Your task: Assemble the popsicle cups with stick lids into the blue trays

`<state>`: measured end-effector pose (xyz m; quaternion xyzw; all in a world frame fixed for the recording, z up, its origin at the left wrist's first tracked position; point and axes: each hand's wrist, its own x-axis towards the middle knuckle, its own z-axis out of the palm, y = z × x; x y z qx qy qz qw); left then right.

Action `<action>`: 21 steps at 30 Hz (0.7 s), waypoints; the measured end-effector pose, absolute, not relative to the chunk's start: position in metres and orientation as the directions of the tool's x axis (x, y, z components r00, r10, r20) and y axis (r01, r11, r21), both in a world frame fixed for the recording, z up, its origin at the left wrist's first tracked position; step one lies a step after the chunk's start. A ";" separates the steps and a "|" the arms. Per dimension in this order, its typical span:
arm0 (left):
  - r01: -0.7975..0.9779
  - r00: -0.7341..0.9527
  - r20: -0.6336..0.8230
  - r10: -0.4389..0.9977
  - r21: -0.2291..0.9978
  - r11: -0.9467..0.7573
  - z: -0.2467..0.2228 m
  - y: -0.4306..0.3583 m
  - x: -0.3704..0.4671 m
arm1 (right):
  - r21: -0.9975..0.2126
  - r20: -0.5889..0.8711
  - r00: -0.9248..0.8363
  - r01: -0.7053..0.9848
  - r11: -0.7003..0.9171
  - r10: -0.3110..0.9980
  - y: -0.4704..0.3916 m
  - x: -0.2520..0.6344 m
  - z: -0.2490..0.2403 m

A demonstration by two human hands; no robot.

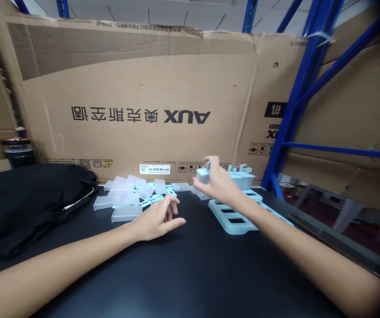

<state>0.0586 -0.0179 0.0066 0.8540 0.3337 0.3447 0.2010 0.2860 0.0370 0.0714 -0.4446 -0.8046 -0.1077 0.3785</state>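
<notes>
My right hand point(219, 180) is raised over the far side of the black table and pinches an ice pop mold point(203, 176) with a light blue top. Its lower, translucent part is blurred and partly hidden by the fingers. Under my right forearm lies a light blue mold rack point(233, 227) with rectangular slots. More blue-topped ice pop molds point(245, 179) stand at its far end. My left hand point(161, 217) hovers with loosely bent fingers and thumb apart, holding nothing. Close by is a pile of translucent mold cases point(126, 213), mixed with light blue sticks point(157, 198).
A large cardboard box point(137, 88) walls off the back of the black table point(176, 278). Black cloth point(27, 203) lies at the left, with a dark cup point(19, 152) behind it. Blue metal shelving point(296, 106) rises at the right.
</notes>
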 end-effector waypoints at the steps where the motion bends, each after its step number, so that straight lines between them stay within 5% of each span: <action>1: 0.448 0.550 0.450 0.703 0.551 -0.704 0.006 -0.018 0.058 | -0.117 0.724 -0.291 0.842 0.527 0.626 0.051 0.299 0.073; 7: 0.518 0.636 0.425 0.644 0.384 -0.764 0.007 -0.020 0.058 | 0.111 0.647 -0.368 0.912 0.395 0.668 0.110 0.356 0.048; 16: 0.513 0.680 0.437 0.588 0.290 -0.808 0.009 -0.022 0.058 | 0.304 0.526 -0.400 0.912 0.274 0.751 0.109 0.352 0.042; 21: 0.524 0.709 0.430 0.558 0.208 -0.826 0.010 -0.022 0.058 | 0.273 0.583 -0.253 0.956 0.107 0.772 0.106 0.345 0.035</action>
